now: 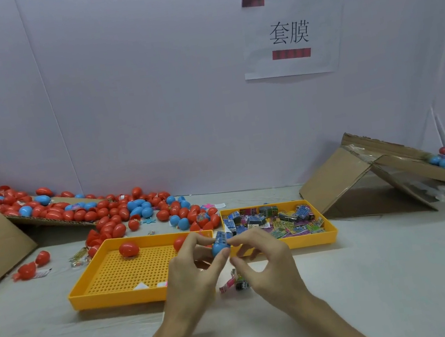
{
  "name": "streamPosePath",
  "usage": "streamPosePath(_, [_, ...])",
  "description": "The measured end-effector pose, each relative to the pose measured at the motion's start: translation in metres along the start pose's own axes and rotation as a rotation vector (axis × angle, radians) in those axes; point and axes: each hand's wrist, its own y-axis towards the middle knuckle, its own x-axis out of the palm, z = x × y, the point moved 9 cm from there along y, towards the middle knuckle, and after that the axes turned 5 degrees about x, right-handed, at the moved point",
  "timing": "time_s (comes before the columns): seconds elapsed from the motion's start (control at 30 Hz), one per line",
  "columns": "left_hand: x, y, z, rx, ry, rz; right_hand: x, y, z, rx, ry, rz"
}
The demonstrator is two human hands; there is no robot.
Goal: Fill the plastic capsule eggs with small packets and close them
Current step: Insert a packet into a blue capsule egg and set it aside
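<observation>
Blue plastic sits at the centre of the work: a blue capsule egg (219,249) is held above the counter (390,273), over the gap between two yellow trays. The left hand (192,273) has a narrow grip on it, with the forefinger curled over the top and the thumb pressed against the near side. A blue packet (223,236) sticks out of the egg's upper end.

The right hand (263,264) is closed to a tight forefinger-and-thumb pinch at the right edge of egg and packet. The forefinger tip touches the packet, and the other fingers curl loosely underneath. Whether the right thumb touches the packet or only the egg is hidden by the left thumb. I cannot tell whether the egg is a whole shell or one half, since the fingers cover most of it.

The perforated tray (90,299) on the left holds a red egg (128,248) and a second red one partly hidden behind the left forefinger. The packet tray (299,242) on the right is full of small printed packets; their print is too blurred to read. A few loose packets (234,282) lie on the counter beneath the hands, half covered by them. A heap of red and blue eggs (123,209) spreads across the counter's far left, spilling from a cardboard flap (58,218). More eggs lie on a cardboard sheet (341,176) at the far right, cut off by the frame edge.
</observation>
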Motion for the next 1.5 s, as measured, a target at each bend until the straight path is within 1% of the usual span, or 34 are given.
streamPosePath(0.07, [0.000, 0.000, -0.004, -0.033, -0.033, 0.011, 0.003, -0.002, -0.004, -0.032, -0.005, -0.007])
streamPosePath(0.23, [0.005, 0.001, -0.006, -0.126, -0.155, 0.028, 0.000, -0.005, -0.007, -0.051, -0.038, 0.084])
streamPosePath(0.37, [0.020, 0.008, -0.001, -0.179, -0.219, -0.032, -0.010, -0.005, -0.006, -0.054, -0.021, 0.183])
streamPosePath(0.47, [0.036, 0.008, 0.001, -0.238, -0.334, -0.042, -0.021, -0.003, 0.006, 0.019, 0.073, 0.246])
streamPosePath(0.53, [0.045, 0.007, 0.003, -0.271, -0.437, -0.011, -0.026, -0.002, 0.014, 0.067, 0.109, 0.273])
streamPosePath(0.6, [0.049, 0.006, 0.005, -0.272, -0.489, 0.028, -0.030, -0.002, 0.017, 0.076, 0.106, 0.295])
streamPosePath(0.8, [0.046, 0.000, 0.006, -0.246, -0.515, 0.106, -0.032, -0.003, 0.018, 0.063, 0.110, 0.314])
streamPosePath(0.97, [0.041, -0.005, 0.005, -0.251, -0.563, 0.135, -0.031, -0.004, 0.014, 0.034, 0.100, 0.308])
streamPosePath(1.17, [0.039, -0.007, 0.007, -0.209, -0.524, 0.158, -0.029, -0.005, 0.011, 0.022, 0.105, 0.291])
streamPosePath(1.3, [0.039, -0.007, 0.004, -0.237, -0.549, 0.168, -0.027, -0.004, 0.011, 0.046, 0.103, 0.283])
streamPosePath(1.5, [0.040, -0.011, -0.001, -0.306, -0.647, 0.185, -0.032, -0.005, 0.005, -0.013, -0.012, 0.332])
